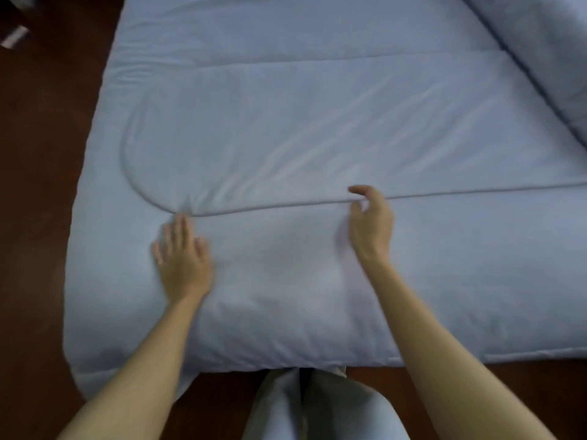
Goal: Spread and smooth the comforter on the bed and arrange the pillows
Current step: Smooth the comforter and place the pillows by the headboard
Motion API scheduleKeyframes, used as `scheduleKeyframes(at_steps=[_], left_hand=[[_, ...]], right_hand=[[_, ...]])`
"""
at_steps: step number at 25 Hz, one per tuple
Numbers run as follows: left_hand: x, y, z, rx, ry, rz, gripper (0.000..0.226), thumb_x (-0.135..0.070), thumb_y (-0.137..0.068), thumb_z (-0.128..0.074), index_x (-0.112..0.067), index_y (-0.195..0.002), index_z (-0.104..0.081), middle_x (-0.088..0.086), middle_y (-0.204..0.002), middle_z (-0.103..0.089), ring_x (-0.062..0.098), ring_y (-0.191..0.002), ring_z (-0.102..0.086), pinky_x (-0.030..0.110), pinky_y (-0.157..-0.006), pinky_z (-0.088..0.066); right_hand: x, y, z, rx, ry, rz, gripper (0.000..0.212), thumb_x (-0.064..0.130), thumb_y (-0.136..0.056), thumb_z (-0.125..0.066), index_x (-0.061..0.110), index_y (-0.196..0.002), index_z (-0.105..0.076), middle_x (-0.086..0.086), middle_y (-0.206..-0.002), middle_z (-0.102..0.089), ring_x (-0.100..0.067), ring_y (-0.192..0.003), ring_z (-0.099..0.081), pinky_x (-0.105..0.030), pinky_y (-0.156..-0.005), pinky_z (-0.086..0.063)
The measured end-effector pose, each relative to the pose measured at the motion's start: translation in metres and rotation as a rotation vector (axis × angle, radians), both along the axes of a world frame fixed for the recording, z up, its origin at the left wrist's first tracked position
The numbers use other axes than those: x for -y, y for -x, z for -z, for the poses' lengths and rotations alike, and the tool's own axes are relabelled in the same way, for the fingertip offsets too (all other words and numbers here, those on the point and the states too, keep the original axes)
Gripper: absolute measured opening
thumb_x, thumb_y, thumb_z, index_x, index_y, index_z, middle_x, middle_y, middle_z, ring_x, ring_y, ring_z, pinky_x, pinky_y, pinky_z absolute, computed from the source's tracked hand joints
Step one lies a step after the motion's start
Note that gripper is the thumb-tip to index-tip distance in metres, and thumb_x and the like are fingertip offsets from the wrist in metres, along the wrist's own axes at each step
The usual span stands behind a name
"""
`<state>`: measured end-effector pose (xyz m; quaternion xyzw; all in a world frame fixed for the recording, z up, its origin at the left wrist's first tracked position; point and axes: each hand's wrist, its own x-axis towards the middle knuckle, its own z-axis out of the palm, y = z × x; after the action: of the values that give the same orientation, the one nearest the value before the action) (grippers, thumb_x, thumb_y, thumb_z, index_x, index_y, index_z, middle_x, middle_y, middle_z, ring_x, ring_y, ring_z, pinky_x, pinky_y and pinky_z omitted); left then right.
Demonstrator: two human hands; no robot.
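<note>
A pale blue comforter (301,128) covers the bed and fills most of the view, with a curved stitched seam running across its near part. My left hand (182,258) lies flat and open on the fabric, fingertips just below the seam's bend. My right hand (370,223) sits at the seam farther right, fingers curled and loosely apart above the cloth; I cannot see fabric pinched in them. A bulkier blue fold, pillow or bunched bedding (546,49), lies at the far right corner.
Dark red-brown floor (38,217) borders the bed on the left and along the near edge. My legs in light trousers (286,408) stand against the bed's near edge. A small pale object (14,36) sits on the floor at the top left.
</note>
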<state>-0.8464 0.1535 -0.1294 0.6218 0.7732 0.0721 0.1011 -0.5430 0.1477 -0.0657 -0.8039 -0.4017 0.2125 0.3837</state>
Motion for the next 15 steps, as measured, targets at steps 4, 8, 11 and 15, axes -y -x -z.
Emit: scheduleKeyframes(at_steps=[4, 8, 11, 15], left_hand=[[0.026, 0.098, 0.012, -0.035, 0.053, -0.493, 0.066, -0.042, -0.093, -0.016, -0.006, -0.149, -0.017, 0.014, -0.158, -0.015, 0.036, -0.145, -0.015, 0.058, -0.115, -0.013], [0.014, 0.096, 0.009, 0.052, 0.067, -0.745, 0.079, -0.049, -0.079, -0.020, 0.001, -0.139, -0.028, 0.028, -0.148, -0.030, 0.049, -0.135, -0.028, 0.067, -0.107, -0.023], [0.020, -0.067, -0.011, 0.060, -0.125, -0.356, 0.060, -0.028, -0.096, -0.031, 0.005, -0.146, -0.023, 0.019, -0.156, -0.021, 0.036, -0.145, -0.015, 0.054, -0.116, -0.010], [0.039, -0.305, -0.005, 0.211, -0.129, -0.068, 0.053, -0.022, -0.095, -0.033, 0.005, -0.141, -0.036, 0.020, -0.152, -0.031, 0.038, -0.143, -0.023, 0.050, -0.116, -0.011]], right_hand=[[-0.027, 0.084, 0.006, 0.176, 0.079, -0.643, 0.047, 0.020, -0.089, -0.050, 0.018, -0.135, -0.051, -0.005, -0.146, -0.046, -0.022, -0.137, -0.040, -0.051, -0.114, -0.021], [-0.007, 0.048, 0.043, 0.497, 0.285, -0.837, 0.059, 0.048, -0.097, -0.030, 0.031, -0.152, -0.013, 0.004, -0.162, -0.003, -0.018, -0.149, 0.000, -0.054, -0.117, 0.005], [0.024, -0.054, 0.058, 0.524, 0.248, -0.650, 0.059, 0.050, -0.095, -0.033, 0.033, -0.150, -0.018, 0.007, -0.161, -0.013, -0.018, -0.149, -0.010, -0.051, -0.117, 0.001], [0.090, -0.235, 0.064, 0.581, 0.315, -0.342, 0.057, 0.050, -0.094, -0.032, 0.036, -0.148, -0.024, 0.008, -0.159, -0.021, -0.019, -0.147, -0.019, -0.050, -0.117, -0.008]])
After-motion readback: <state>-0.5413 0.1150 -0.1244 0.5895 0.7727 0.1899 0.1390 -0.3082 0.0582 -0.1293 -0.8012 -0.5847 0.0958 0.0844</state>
